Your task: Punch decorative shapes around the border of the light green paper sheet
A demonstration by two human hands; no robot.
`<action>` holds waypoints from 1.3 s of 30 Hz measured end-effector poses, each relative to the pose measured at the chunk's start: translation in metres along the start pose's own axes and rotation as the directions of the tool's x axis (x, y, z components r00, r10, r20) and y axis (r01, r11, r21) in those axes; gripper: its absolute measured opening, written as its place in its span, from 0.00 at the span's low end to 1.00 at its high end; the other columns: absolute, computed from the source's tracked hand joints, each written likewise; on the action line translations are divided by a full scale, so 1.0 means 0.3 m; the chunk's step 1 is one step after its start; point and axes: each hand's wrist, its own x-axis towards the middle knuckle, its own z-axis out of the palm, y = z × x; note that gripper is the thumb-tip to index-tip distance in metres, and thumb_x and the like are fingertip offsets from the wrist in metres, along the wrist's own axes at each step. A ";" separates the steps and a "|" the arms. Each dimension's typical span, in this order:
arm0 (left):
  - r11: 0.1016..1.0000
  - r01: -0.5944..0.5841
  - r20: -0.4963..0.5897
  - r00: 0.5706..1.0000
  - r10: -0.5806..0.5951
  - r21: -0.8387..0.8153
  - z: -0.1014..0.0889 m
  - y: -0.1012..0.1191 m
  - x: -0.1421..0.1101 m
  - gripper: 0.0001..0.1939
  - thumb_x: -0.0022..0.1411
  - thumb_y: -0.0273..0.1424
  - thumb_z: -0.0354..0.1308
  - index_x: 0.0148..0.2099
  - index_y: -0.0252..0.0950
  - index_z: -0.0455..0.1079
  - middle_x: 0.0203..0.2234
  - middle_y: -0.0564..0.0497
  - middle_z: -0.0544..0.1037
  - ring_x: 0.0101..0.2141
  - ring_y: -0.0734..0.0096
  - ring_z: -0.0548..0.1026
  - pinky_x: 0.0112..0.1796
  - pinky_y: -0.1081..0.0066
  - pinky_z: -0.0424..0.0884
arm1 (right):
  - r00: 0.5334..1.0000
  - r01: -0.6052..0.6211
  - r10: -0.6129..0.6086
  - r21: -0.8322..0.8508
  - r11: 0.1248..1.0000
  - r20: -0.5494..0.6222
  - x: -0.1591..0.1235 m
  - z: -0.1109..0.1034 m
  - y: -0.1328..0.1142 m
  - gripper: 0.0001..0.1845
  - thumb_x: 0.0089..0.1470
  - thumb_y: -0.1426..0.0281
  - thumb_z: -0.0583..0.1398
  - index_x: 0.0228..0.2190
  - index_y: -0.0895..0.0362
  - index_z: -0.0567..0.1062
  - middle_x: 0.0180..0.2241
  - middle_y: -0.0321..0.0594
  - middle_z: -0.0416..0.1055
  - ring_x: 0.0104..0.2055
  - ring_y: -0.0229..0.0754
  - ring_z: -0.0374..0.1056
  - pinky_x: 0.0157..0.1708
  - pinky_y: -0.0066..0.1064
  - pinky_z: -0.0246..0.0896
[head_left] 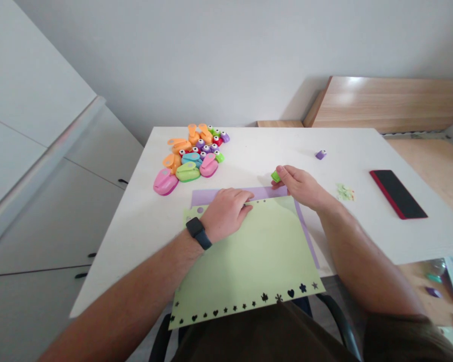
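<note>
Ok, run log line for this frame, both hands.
left hand: on pale green paper | right hand: holding small green craft punch

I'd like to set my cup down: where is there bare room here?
Bare white tabletop lies between the heap of colourful plastic paper punches and the small purple punch, and below the black phone in a red case. It is crowded at the punches and around the pale green punched sheet, by the left hand and right hand.
</note>
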 end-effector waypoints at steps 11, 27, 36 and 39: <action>1.000 0.013 0.013 1.000 -0.013 -0.009 0.005 -0.004 0.000 0.10 0.70 0.30 0.57 0.51 0.36 0.70 0.44 0.45 0.80 0.46 0.57 0.76 0.48 0.55 0.70 | 0.923 -0.384 0.313 -0.474 0.792 -0.224 0.031 -0.239 0.144 0.33 0.67 0.48 0.47 0.26 0.55 0.77 0.30 0.50 0.80 0.37 0.53 0.75 0.43 0.42 0.63; 1.000 0.008 0.014 1.000 -0.008 -0.006 0.013 -0.013 -0.003 0.10 0.70 0.31 0.56 0.52 0.36 0.70 0.44 0.46 0.80 0.46 0.58 0.75 0.49 0.56 0.69 | 0.841 -0.530 0.344 -0.507 0.680 -0.418 0.015 -0.304 0.161 0.34 0.66 0.48 0.46 0.36 0.59 0.80 0.35 0.56 0.80 0.40 0.57 0.75 0.44 0.45 0.65; 1.000 0.007 0.018 1.000 -0.007 -0.003 0.007 -0.010 -0.001 0.09 0.70 0.31 0.57 0.51 0.36 0.70 0.44 0.47 0.80 0.45 0.59 0.75 0.48 0.57 0.69 | 0.872 -0.437 0.194 -0.534 0.724 -0.450 0.050 -0.292 0.245 0.24 0.65 0.56 0.52 0.40 0.59 0.81 0.42 0.57 0.80 0.45 0.58 0.74 0.43 0.42 0.63; 1.000 0.005 0.014 1.000 -0.005 -0.009 0.009 -0.011 -0.001 0.09 0.70 0.30 0.57 0.51 0.36 0.70 0.44 0.47 0.80 0.45 0.59 0.75 0.48 0.57 0.69 | 0.832 -0.483 0.198 -0.501 0.718 -0.519 0.071 -0.287 0.288 0.22 0.64 0.58 0.54 0.43 0.59 0.81 0.43 0.56 0.80 0.46 0.58 0.75 0.42 0.41 0.63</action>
